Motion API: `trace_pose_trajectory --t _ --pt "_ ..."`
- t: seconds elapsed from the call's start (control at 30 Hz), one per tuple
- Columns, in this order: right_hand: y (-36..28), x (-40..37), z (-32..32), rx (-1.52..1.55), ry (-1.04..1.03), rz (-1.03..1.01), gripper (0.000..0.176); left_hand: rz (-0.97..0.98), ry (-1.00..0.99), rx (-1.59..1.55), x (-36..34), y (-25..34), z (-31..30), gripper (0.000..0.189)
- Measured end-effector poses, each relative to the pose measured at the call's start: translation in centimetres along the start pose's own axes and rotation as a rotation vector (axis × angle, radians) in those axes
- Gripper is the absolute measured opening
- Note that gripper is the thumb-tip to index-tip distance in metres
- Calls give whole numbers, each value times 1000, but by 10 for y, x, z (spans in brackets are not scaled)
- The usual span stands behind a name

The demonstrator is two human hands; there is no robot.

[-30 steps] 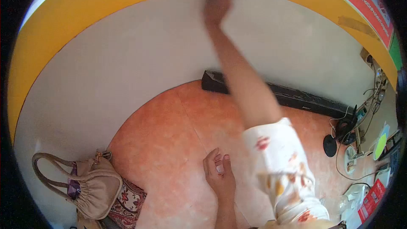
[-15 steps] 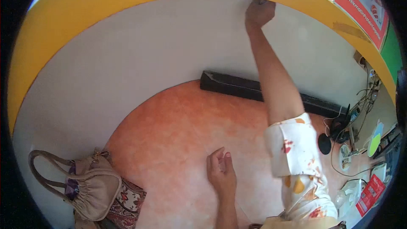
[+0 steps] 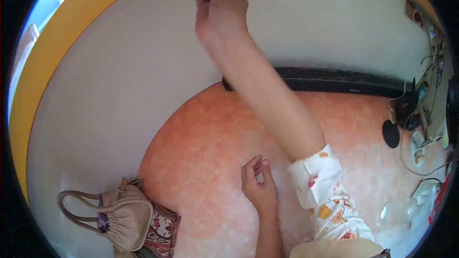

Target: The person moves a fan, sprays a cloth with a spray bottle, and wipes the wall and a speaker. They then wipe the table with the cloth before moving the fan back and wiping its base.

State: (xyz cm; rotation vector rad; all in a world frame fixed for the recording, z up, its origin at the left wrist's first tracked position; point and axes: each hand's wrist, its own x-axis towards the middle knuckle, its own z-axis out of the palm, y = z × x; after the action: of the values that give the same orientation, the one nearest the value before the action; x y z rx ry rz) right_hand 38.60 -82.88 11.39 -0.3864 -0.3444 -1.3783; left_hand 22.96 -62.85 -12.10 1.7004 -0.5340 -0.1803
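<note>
My right hand (image 3: 222,7) is raised at the top, in front of the grey curved wall panel (image 3: 143,57). Its fingers curl around a small dark thing, cut off by the frame's upper edge, whose kind I cannot make out. A white sleeve with orange and red print (image 3: 325,191) is rolled up to that arm's elbow. Lower down, my left hand (image 3: 259,184) hovers over the orange mottled surface (image 3: 201,162). Its fingers bend loosely, with a gap between thumb and fingers and nothing visible in it.
At the lower left rests a beige handbag (image 3: 126,215) beside a patterned cloth item (image 3: 165,229). A long black bar (image 3: 344,81) lies along the panel's foot. Cables (image 3: 432,62), a black disc (image 3: 391,134) and clear plastic (image 3: 399,212) are on the right. A yellow rim (image 3: 48,67) tops the panel.
My right hand has come away from the yellow rim, moving left and closer to the camera. The view has shifted. My left hand stays low, loosely curled.
</note>
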Motion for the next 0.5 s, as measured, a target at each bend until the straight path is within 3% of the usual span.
trace_pose_trajectory --t 0.03,0.13,0.27,0.37,0.5 --pt "-15 -29 15 133 64 90 11 -14 -9 -2 -2 -2 0 14" --pt "-12 -27 16 130 83 0 13 -35 -23 -11 -1 -7 3 16" --pt "0 66 -12 -67 319 -81 21 -57 -32 -102 -3 -26 2 18" --pt "16 128 -37 -8 267 -76 20 -38 -45 -54 -2 3 4 17" --pt "-43 62 -4 90 257 54 22 -60 -33 -67 -3 -5 7 16"
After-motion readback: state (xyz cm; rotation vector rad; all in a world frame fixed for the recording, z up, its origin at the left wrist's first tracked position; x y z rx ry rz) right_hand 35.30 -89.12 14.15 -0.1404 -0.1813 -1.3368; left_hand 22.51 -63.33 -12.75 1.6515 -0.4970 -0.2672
